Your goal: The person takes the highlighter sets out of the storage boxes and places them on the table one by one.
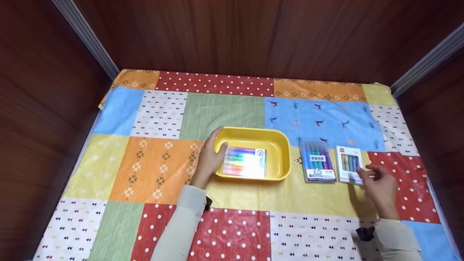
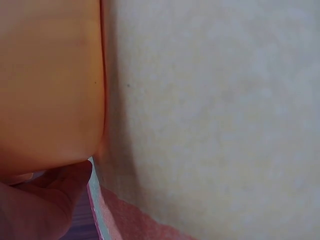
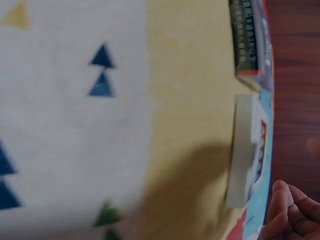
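My left hand (image 1: 211, 156) grips the left end of a yellow plastic basin (image 1: 281, 156), thumb over the rim and fingers along the outside. Inside the basin lies a clear-covered pack of rainbow-coloured pens (image 1: 243, 163). On the right, my right hand (image 1: 380, 186) hovers at the lower right edge of a white pen box (image 1: 348, 163) with a window; its thumb overlaps that edge in the head view and its fingers are loosely bent. The right wrist view shows the fingers (image 3: 282, 200) beside the box's end. A clear case of blue, green and purple pens (image 1: 317, 159) lies left of the white box.
A patchwork-patterned cloth (image 1: 239, 232) covers the table. Dark wood-grain panels (image 1: 239, 36) stand behind it and on both sides, with metal strips (image 1: 90, 36) at the corners. The pen case stands between the basin and the white box.
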`<control>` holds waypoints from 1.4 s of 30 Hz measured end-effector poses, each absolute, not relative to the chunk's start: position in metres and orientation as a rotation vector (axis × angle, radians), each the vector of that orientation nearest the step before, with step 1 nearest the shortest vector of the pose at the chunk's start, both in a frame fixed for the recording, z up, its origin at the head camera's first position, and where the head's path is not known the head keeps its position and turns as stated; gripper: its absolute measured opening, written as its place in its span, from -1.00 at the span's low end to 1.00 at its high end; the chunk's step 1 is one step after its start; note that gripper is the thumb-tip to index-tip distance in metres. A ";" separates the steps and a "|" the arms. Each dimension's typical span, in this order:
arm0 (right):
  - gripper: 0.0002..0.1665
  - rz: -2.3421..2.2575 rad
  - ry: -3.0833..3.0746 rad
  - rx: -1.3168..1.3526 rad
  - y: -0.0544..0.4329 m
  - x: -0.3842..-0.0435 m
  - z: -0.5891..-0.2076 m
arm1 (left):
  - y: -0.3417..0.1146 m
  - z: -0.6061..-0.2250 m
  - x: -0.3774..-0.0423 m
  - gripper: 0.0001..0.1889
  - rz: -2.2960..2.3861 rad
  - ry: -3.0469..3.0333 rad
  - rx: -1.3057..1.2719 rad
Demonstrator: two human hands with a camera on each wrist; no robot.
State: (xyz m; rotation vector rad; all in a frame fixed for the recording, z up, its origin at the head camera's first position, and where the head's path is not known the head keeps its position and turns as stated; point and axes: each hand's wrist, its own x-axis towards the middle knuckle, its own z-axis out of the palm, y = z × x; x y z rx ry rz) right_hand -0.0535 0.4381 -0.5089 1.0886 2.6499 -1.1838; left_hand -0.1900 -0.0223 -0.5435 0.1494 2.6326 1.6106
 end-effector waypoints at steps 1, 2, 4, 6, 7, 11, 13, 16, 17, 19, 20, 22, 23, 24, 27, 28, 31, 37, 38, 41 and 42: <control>-0.18 -1.184 2.666 1.062 0.436 -0.055 -0.508 | -0.022 -0.544 -0.190 -0.41 1.612 2.633 0.151; -0.18 -1.193 2.681 1.035 0.434 -0.058 -0.507 | -0.022 -0.544 -0.190 -0.42 1.612 2.634 0.149; -0.21 -1.200 2.708 0.989 0.429 -0.063 -0.505 | -0.022 -0.545 -0.191 -0.42 1.625 2.631 0.151; -0.26 -1.220 2.739 0.946 0.424 -0.068 -0.504 | -0.022 -0.545 -0.191 -0.41 1.631 2.631 0.155; -0.29 -1.233 2.755 0.927 0.421 -0.071 -0.503 | -0.022 -0.545 -0.191 -0.41 1.633 2.631 0.160; -0.34 -1.271 2.810 0.830 0.412 -0.079 -0.501 | -0.022 -0.545 -0.191 -0.41 1.616 2.641 0.164; -0.38 -1.288 2.840 0.770 0.407 -0.084 -0.499 | -0.023 -0.545 -0.190 -0.41 1.617 2.644 0.159; -0.41 -1.280 2.889 0.682 0.400 -0.092 -0.496 | -0.024 -0.546 -0.189 -0.42 1.642 2.637 0.154; -0.41 -1.284 2.903 0.651 0.397 -0.094 -0.494 | -0.024 -0.546 -0.189 -0.43 1.647 2.634 0.155; -0.43 -1.281 2.930 0.592 0.391 -0.098 -0.492 | -0.023 -0.546 -0.189 -0.43 1.656 2.626 0.162; -0.43 -1.273 2.939 0.557 0.388 -0.099 -0.491 | -0.023 -0.546 -0.189 -0.43 1.659 2.623 0.166; -0.45 -1.270 2.955 0.488 0.382 -0.101 -0.490 | -0.023 -0.546 -0.189 -0.43 1.655 2.617 0.169; -0.45 -1.260 2.964 0.458 0.378 -0.102 -0.490 | -0.023 -0.546 -0.189 -0.43 1.651 2.615 0.169; -0.46 -1.267 2.969 0.429 0.374 -0.104 -0.490 | -0.023 -0.546 -0.189 -0.43 1.647 2.614 0.168; -0.45 -1.250 2.978 0.336 0.362 -0.111 -0.488 | -0.023 -0.545 -0.190 -0.43 1.640 2.619 0.160; -0.42 -1.241 2.974 0.309 0.358 -0.113 -0.487 | -0.023 -0.544 -0.191 -0.43 1.631 2.624 0.161; -0.39 -1.230 2.947 0.219 0.346 -0.119 -0.484 | -0.023 -0.544 -0.191 -0.42 1.618 2.635 0.165; -0.41 -1.199 2.919 0.081 0.327 -0.133 -0.482 | -0.021 -0.546 -0.191 -0.41 1.610 2.647 0.159; -0.41 -1.191 2.918 0.065 0.324 -0.135 -0.482 | -0.022 -0.546 -0.191 -0.41 1.613 2.650 0.158; -0.42 -1.184 2.903 0.020 0.316 -0.141 -0.482 | -0.023 -0.546 -0.190 -0.42 1.608 2.653 0.152; -0.42 -1.183 2.896 0.005 0.312 -0.143 -0.482 | -0.024 -0.546 -0.189 -0.42 1.603 2.652 0.151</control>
